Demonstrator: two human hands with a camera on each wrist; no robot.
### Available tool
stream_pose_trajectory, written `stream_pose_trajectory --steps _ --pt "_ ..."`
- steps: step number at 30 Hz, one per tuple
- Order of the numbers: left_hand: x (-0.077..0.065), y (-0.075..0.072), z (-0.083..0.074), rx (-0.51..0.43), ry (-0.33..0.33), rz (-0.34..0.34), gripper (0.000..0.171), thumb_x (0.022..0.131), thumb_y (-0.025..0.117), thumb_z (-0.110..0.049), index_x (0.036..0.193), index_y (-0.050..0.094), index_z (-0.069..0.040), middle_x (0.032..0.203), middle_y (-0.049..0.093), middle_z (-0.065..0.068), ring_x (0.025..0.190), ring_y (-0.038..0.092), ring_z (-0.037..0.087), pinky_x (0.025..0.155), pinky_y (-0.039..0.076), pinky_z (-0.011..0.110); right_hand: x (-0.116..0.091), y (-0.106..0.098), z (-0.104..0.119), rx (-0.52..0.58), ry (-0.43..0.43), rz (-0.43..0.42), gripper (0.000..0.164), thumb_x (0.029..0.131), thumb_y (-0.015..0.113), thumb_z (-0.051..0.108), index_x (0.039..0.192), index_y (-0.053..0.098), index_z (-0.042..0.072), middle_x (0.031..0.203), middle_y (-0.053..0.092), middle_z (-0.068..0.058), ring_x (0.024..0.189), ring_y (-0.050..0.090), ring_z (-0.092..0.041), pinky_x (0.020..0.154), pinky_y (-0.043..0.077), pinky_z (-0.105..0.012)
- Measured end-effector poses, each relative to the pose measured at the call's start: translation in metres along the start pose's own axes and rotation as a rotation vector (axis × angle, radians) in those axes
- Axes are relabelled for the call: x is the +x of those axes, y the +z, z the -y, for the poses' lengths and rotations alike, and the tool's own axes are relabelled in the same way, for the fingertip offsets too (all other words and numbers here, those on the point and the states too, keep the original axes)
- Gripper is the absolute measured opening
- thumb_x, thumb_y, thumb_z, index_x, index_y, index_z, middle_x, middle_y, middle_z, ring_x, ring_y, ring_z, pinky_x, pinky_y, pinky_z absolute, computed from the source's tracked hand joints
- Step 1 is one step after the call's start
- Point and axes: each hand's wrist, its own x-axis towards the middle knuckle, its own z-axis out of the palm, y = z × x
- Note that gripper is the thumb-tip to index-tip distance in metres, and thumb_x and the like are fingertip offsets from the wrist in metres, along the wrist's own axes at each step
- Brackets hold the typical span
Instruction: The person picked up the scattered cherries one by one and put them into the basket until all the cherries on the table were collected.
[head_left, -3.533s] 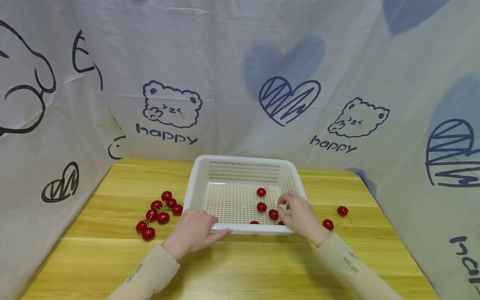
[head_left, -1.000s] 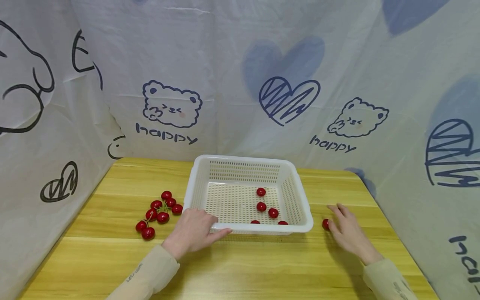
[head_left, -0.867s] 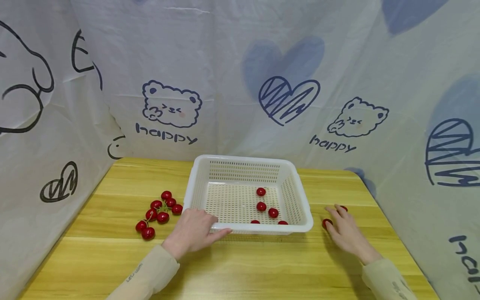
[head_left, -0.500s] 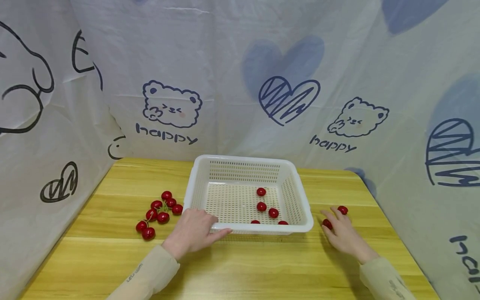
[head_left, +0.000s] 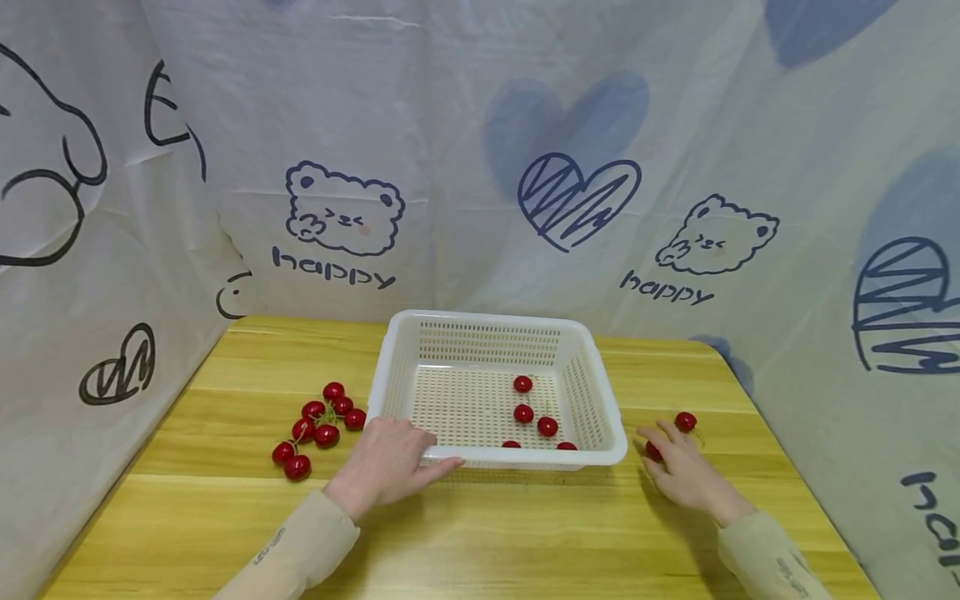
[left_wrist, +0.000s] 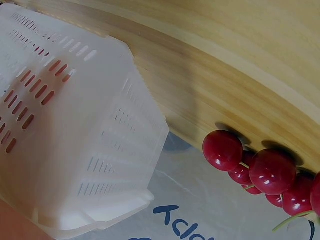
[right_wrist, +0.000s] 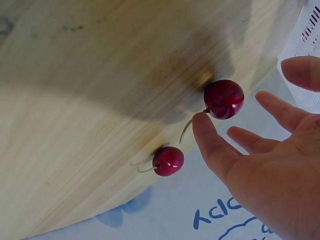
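Observation:
A white slotted plastic basket (head_left: pixel 495 457) stands on the wooden table with several red cherries (head_left: pixel 522 413) on its floor. My left hand (head_left: pixel 388 462) holds its near left corner, fingers over the rim and thumb along the outside. Through the slots, the left wrist view shows finger colour behind the basket wall (left_wrist: pixel 100 125). To the right of the basket, my right hand (head_left: pixel 686 473) reaches over a stemmed cherry (right_wrist: pixel 224 99), its fingers spread and loosely bent. One fingertip (right_wrist: pixel 202 120) is right at that cherry's stem. Another cherry (head_left: pixel 686 422) lies just beyond the hand.
Left of the basket lies a cluster of several cherries (head_left: pixel 326 436) with green stems, on the wooden table (head_left: pixel 480 533). A white sheet (head_left: pixel 450 167) printed with hearts and bears hangs behind and at both sides.
My right hand has left the basket and moved right to the loose cherries, then shifted slightly left over the nearer one. My left hand has stayed on the basket rim.

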Motion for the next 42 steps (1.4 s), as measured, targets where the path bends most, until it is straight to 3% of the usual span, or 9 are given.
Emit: stream_pose_trajectory --steps 12,28,42 --pt "-0.0003 -0.0009 -0.0013 -0.016 0.0 0.009 0.057 0.089 0.034 -0.071 0.057 0.047 -0.026 0.042 0.032 -0.012 0.039 0.027 0.004 0.037 0.024 0.022 -0.0016 0.0025 -0.0017 0.008 0.015 0.051 0.042 0.089 0.061 0.009 0.128 0.051 -0.004 0.134 0.037 -0.039 0.119 0.034 -0.06 0.091 0.031 -0.071" --pt "0.0008 -0.0012 -0.0005 0.01 0.003 0.005 0.057 0.089 0.032 -0.072 0.054 0.039 -0.026 0.042 0.029 -0.012 0.039 0.025 0.003 0.037 0.022 0.022 -0.0019 0.004 -0.0022 0.005 0.004 0.085 0.037 0.088 0.061 0.009 0.123 0.055 -0.004 0.13 0.04 -0.039 0.115 0.039 -0.059 0.091 0.034 -0.067" --pt "0.0005 -0.0004 0.0004 -0.006 -0.008 0.017 0.058 0.088 0.033 -0.072 0.056 0.045 -0.026 0.042 0.031 -0.013 0.038 0.027 0.003 0.037 0.024 0.021 -0.0011 0.0049 -0.006 0.005 -0.005 0.107 0.034 0.088 0.062 0.01 0.119 0.057 -0.004 0.127 0.043 -0.038 0.111 0.043 -0.057 0.09 0.036 -0.065"
